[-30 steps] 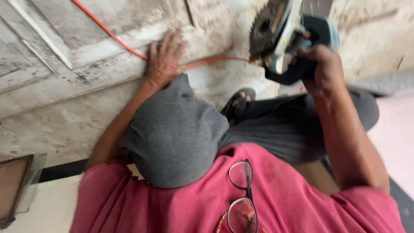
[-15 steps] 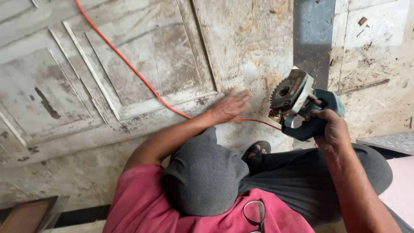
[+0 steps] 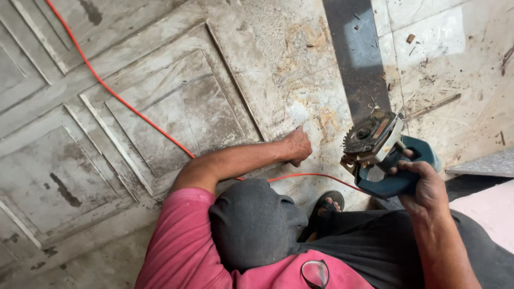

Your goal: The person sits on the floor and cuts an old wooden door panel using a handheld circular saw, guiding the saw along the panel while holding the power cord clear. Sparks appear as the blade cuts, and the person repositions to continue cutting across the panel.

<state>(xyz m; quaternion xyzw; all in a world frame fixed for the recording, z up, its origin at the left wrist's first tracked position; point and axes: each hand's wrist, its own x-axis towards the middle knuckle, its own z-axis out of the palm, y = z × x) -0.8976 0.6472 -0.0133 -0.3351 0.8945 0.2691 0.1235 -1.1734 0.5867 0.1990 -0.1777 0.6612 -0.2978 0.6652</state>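
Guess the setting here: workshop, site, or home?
Likely a carpentry or renovation site, on the floor. A worn panelled door lies flat, scattered with dust and chips. The right hand holds a toothed-disc grinder on an orange cord; the left hand rests on the door.

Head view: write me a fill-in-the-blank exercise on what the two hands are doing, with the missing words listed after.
1. The right hand grips a blue power ____ with a toothed round blade.
2. The left hand rests on the worn wooden ____ lying flat.
3. The cord crossing the panels is ____ in colour.
4. Folded ____ hang from the collar of the pink shirt.

Missing words: saw; door; orange; glasses
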